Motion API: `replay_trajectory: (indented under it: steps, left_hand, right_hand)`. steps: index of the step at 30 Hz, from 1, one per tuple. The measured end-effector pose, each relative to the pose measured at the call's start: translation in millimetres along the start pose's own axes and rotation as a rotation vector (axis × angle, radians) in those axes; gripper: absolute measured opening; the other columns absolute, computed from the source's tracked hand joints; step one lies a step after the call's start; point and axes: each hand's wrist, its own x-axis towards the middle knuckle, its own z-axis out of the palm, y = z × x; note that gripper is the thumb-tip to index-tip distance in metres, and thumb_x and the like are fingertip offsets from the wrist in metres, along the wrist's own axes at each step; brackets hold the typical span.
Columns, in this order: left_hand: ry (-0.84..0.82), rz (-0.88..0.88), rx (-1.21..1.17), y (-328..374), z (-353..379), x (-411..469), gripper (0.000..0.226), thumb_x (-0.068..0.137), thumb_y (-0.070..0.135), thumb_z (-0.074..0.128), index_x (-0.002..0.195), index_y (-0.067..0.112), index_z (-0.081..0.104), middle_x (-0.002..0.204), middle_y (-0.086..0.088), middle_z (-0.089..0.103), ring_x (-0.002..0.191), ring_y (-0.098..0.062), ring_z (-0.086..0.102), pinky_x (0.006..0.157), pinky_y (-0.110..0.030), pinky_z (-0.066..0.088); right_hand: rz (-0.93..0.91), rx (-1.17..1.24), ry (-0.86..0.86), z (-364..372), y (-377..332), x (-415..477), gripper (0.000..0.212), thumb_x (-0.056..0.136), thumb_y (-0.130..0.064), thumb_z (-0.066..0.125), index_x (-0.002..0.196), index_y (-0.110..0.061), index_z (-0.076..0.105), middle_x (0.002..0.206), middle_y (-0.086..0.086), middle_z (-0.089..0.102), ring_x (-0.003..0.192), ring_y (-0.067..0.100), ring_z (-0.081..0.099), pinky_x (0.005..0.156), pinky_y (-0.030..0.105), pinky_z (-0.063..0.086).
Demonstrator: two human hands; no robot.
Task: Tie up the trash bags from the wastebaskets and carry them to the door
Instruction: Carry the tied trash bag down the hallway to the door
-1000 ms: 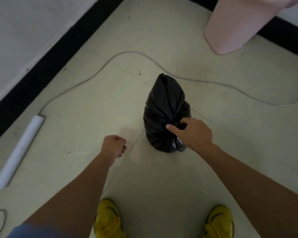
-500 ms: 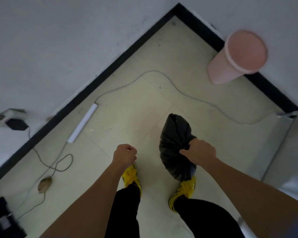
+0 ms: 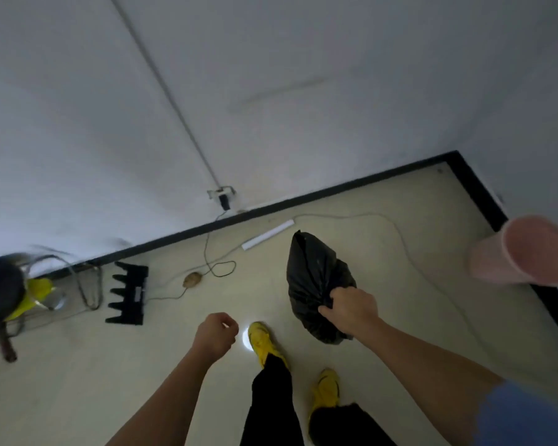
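Observation:
A black trash bag (image 3: 313,278) hangs lifted off the pale floor, gathered at its neck in my right hand (image 3: 351,312), which is shut on it. My left hand (image 3: 216,336) is held out to the left of the bag as a closed fist with nothing in it. A pink wastebasket (image 3: 522,252) stands at the right by the corner of the room, apart from the bag. My yellow shoes (image 3: 264,341) are on the floor below the hands.
A thin cable (image 3: 400,233) loops across the floor from a wall socket (image 3: 221,194). A white tube (image 3: 268,235) lies by the black skirting. A black spiked rack (image 3: 128,292), a small brown object (image 3: 192,280) and a fan (image 3: 0,291) sit at the left.
I have stood up and turned left, so the view has swung. The bag has come up off the floor in my right hand. The left fist stays closed.

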Motion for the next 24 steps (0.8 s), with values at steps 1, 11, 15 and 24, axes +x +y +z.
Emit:
replay_trajectory:
  steps: [1, 11, 15, 24]
  left_hand:
    - [0.023, -0.021, -0.006, -19, -15, -15, 0.012, 0.086, 0.013, 0.057, 0.084, 0.008, 0.067, 0.070, -0.010, 0.067, 0.054, -0.016, 0.058, 0.051, -0.021, 0.042]
    - [0.376, -0.233, -0.254, -235, -165, -135, 0.008, 0.087, 0.016, 0.057, 0.082, 0.014, 0.062, 0.074, -0.008, 0.067, 0.059, -0.016, 0.060, 0.051, -0.022, 0.044]
    - [0.405, -0.289, -0.356, -334, -223, -164, 0.006, 0.087, 0.014, 0.055, 0.084, 0.011, 0.060, 0.072, -0.007, 0.064, 0.056, -0.016, 0.057, 0.041, -0.018, 0.039]
    - [0.558, -0.373, -0.404, -533, -393, -231, 0.008, 0.086, 0.014, 0.057, 0.085, 0.010, 0.063, 0.072, -0.009, 0.063, 0.057, -0.018, 0.057, 0.047, -0.020, 0.043]
  right_hand:
    - [-0.052, -0.036, -0.008, -7, -19, -4, 0.036, 0.091, -0.053, 0.051, 0.084, -0.019, 0.058, 0.084, 0.002, 0.064, 0.079, 0.021, 0.063, 0.063, 0.028, 0.044]
    - [-0.498, -0.348, -0.038, -27, -275, -47, 0.037, 0.081, -0.058, 0.059, 0.083, -0.021, 0.058, 0.081, -0.002, 0.060, 0.073, 0.019, 0.058, 0.062, 0.029, 0.043]
    - [-0.619, -0.454, -0.024, 2, -402, -67, 0.038, 0.078, -0.060, 0.059, 0.084, -0.022, 0.059, 0.082, -0.001, 0.059, 0.075, 0.021, 0.057, 0.066, 0.030, 0.045]
    - [-0.844, -0.521, 0.021, 70, -697, -136, 0.041, 0.083, -0.059, 0.057, 0.095, -0.020, 0.061, 0.099, 0.002, 0.066, 0.097, 0.026, 0.064, 0.076, 0.032, 0.046]
